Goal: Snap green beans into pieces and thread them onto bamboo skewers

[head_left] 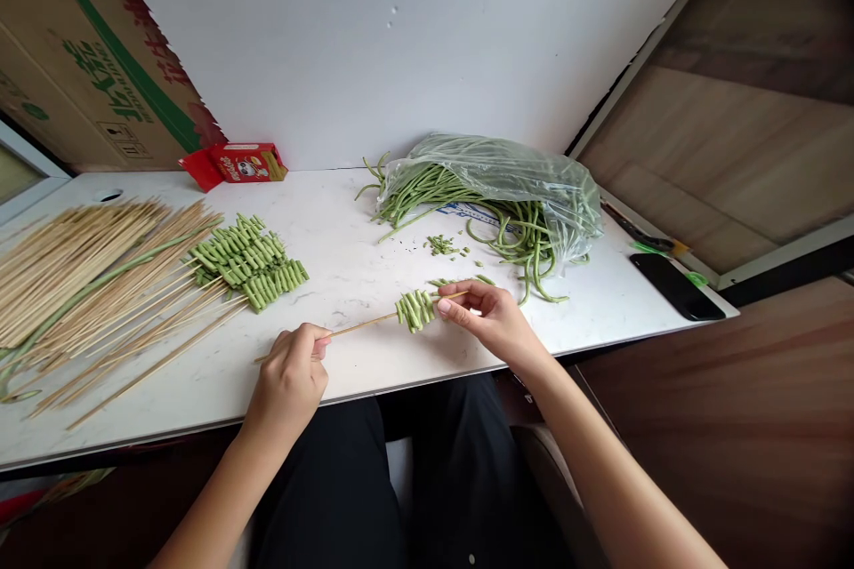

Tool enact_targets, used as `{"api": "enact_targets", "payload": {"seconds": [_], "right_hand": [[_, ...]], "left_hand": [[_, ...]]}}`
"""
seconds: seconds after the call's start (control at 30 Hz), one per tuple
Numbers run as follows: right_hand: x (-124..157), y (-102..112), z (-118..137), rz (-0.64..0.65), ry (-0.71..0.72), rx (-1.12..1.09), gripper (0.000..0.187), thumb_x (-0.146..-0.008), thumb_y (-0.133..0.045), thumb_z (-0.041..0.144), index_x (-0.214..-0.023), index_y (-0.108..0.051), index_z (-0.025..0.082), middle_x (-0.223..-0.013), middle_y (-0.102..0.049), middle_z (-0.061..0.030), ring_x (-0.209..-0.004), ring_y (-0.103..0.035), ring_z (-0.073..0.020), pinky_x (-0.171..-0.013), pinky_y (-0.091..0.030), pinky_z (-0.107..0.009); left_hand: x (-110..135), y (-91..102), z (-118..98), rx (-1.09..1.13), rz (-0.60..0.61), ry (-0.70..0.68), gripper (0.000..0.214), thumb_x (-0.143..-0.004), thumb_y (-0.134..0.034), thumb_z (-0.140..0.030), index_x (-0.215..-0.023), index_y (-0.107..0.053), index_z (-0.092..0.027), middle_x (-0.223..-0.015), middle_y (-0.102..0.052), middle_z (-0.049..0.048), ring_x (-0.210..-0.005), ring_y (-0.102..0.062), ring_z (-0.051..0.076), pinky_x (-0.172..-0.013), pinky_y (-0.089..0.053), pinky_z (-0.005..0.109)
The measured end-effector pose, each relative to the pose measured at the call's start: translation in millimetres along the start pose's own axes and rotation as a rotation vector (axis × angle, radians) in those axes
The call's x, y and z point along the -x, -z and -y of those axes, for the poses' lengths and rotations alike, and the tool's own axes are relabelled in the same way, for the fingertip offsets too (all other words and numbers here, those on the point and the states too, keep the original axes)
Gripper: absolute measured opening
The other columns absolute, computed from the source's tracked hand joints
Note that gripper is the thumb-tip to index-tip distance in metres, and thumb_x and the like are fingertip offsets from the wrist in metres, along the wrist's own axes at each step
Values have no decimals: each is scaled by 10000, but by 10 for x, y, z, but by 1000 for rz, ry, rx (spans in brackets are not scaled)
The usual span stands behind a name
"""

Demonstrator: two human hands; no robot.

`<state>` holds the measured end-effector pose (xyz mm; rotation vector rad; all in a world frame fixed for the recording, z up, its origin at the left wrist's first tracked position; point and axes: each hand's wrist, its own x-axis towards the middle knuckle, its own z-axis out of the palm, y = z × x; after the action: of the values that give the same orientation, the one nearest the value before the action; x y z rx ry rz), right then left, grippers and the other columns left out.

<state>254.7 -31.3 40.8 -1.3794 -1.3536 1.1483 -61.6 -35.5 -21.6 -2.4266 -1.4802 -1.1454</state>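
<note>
My left hand (290, 366) is closed around the lower part of a thin bamboo skewer (364, 325) held slantwise above the table's front edge. Several short pieces of green long bean (414, 310) sit side by side on that skewer, toward its tip. At the right end of this row, my right hand (490, 316) pinches a bean piece on the skewer between thumb and fingers, which partly hide it. The pointed tip shows just past the fingers. Behind the right hand lie a few cut bean pieces (484, 279), partly covered by it.
Filled bean skewers (246, 262) are stacked at left beside a pile of bare skewers (73, 258). A plastic bag (494, 164) of long beans lies at the back, bean scraps (441, 244) before it. A red box (250, 163), black phone (675, 286) and scissors (637, 227) are also on the table.
</note>
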Motion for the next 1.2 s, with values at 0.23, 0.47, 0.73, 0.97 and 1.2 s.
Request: {"api": "enact_targets", "payload": {"seconds": [0.23, 0.47, 0.73, 0.97, 1.2], "right_hand": [[-56, 425, -101, 35, 174, 574, 271, -885, -809, 494, -991, -837, 246, -970, -793, -74, -814, -607, -240, -758, -497, -386], [-34, 324, -164, 29, 260, 770, 85, -912, -759, 200, -932, -828, 247, -965, -745, -96, -987, -630, -297, -823, -502, -408], [-125, 329, -196, -15, -1, 73, 391, -912, -749, 591, -957, -771, 203, -849, -699, -35, -657, -505, -150, -594, -370, -291], [-183, 255, -368, 6, -35, -276, 406, -897, -778, 602, -874, -759, 197, -686, -470, 30, -593, -287, -108, -548, -178, -280], [-204, 267, -450, 24, -15, -275, 373, -918, -765, 587, -875, -774, 216, -745, -535, -2, -617, -291, -121, -557, -182, -299]], "left_hand": [[33, -31, 20, -13, 91, 178, 195, -960, -470, -92, -1019, -593, -232, -836, -734, 31, -806, -735, 221, -748, -560, 297], [8, -27, 0, -7, 84, 177, 169, -1027, -450, -155, -999, -598, -232, -811, -724, 23, -767, -724, 212, -724, -536, 290], [28, -37, 26, 9, 66, 128, 174, -1036, -467, -140, -1017, -622, -219, -819, -715, 18, -752, -717, 203, -727, -538, 289], [-10, -23, 4, 8, 67, 60, 217, -1014, -465, -92, -984, -644, -210, -844, -730, 33, -777, -724, 194, -730, -552, 270], [-11, -23, 10, -19, 97, 64, 187, -1021, -490, -119, -968, -640, -217, -825, -725, 25, -756, -718, 191, -716, -544, 261]]}}
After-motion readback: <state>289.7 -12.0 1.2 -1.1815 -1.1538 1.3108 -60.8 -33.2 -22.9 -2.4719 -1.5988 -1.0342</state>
